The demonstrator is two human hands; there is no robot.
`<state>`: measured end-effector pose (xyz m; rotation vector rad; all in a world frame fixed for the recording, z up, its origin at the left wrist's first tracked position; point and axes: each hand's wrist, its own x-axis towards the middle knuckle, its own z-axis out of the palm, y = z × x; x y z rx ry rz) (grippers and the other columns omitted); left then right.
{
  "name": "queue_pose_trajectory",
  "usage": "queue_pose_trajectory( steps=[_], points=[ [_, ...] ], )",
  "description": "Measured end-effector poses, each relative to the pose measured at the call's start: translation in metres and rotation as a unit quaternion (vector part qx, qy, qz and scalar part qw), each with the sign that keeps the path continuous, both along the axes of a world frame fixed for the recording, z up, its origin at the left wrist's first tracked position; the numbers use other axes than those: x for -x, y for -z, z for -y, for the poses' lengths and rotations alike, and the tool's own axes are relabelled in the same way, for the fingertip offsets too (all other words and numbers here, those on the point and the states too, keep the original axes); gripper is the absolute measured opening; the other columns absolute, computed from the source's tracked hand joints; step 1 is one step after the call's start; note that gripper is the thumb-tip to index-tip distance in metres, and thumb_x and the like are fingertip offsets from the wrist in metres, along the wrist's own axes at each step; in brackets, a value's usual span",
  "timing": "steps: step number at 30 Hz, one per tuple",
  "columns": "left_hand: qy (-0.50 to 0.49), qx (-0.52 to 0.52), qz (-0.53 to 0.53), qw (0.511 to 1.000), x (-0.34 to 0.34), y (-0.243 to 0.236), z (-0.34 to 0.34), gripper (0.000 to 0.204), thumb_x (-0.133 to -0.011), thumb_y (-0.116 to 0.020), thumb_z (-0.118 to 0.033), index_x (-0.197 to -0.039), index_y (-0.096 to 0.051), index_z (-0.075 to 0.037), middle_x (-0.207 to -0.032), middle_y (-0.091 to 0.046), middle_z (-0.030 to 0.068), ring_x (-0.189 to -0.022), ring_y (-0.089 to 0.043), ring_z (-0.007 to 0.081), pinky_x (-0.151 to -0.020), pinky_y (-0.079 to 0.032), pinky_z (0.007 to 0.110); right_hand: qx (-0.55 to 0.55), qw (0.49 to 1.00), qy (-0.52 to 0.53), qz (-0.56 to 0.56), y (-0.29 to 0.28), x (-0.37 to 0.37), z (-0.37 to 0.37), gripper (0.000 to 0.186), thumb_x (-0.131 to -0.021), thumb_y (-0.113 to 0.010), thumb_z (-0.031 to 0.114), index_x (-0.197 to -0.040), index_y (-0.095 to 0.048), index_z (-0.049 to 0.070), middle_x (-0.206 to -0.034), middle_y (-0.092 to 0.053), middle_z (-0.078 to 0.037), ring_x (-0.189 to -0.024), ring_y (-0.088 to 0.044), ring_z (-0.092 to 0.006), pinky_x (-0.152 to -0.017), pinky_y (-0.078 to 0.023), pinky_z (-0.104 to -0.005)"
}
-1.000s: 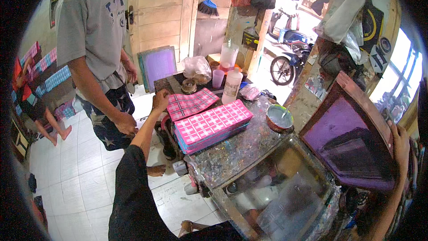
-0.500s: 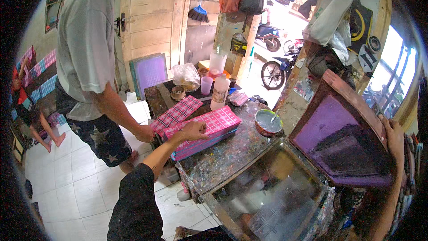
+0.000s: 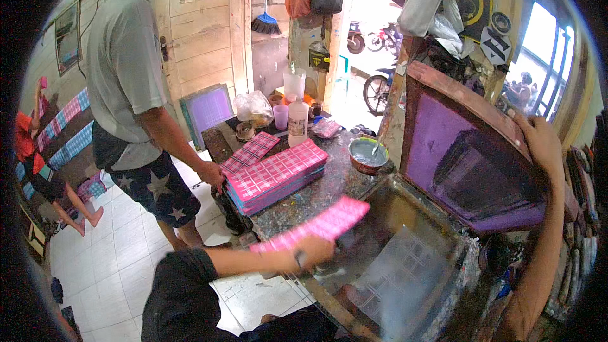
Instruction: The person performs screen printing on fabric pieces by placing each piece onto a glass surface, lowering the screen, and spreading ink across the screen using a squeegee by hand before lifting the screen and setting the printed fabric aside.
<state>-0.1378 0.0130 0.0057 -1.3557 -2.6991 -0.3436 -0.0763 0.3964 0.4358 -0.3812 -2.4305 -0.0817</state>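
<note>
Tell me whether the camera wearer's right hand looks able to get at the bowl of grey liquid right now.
Probably not: the right hand is on the edge of the tilted purple screen, which stands between it and the bowl. It would likely need to let go first.

No wording I can make out from here. Print on the bottle (image 3: 297, 125): too small for me to read. Signs I see: yellow ring on the dark panel (image 3: 474, 7), black emblem on the white plaque (image 3: 496, 48) just below it. Black box (image 3: 319, 58): yellow marking, illegible.
</note>
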Motion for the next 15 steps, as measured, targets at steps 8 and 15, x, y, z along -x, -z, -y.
queue_pose_trajectory(
  steps=[8, 15],
  points=[
    [-0.022, -0.016, 0.069, 0.997, -0.169, 0.135, -0.064, 0.031, -0.092, -0.058, -0.021, -0.112, -0.058, 0.003, -0.083, -0.066, 0.0121, -0.066, -0.066, 0.0381, -0.060, -0.055, 0.051, -0.049, 0.996, -0.069, -0.015, 0.017, 0.022, 0.000, 0.070, -0.095, -0.050, 0.058, -0.094, -0.067, -0.010, -0.088, -0.065, -0.029, -0.089, -0.064, -0.0434, -0.081, -0.045, -0.0472],
    [-0.413, -0.378, 0.211, 0.801, -0.159, 0.069, 0.069, 0.038, -0.097, -0.062, -0.032, -0.112, -0.057, 0.003, -0.094, -0.061, 0.0140, -0.086, -0.061, 0.0275, -0.080, -0.048, 0.038, -0.144, 0.987, -0.060, 0.026, -0.008, 0.019, -0.047, 0.043, -0.099, -0.051, 0.035, -0.121, -0.064, 0.000, -0.097, -0.065, -0.021, -0.091, -0.063, -0.0316, -0.083, -0.049, -0.0447]
  ],
)
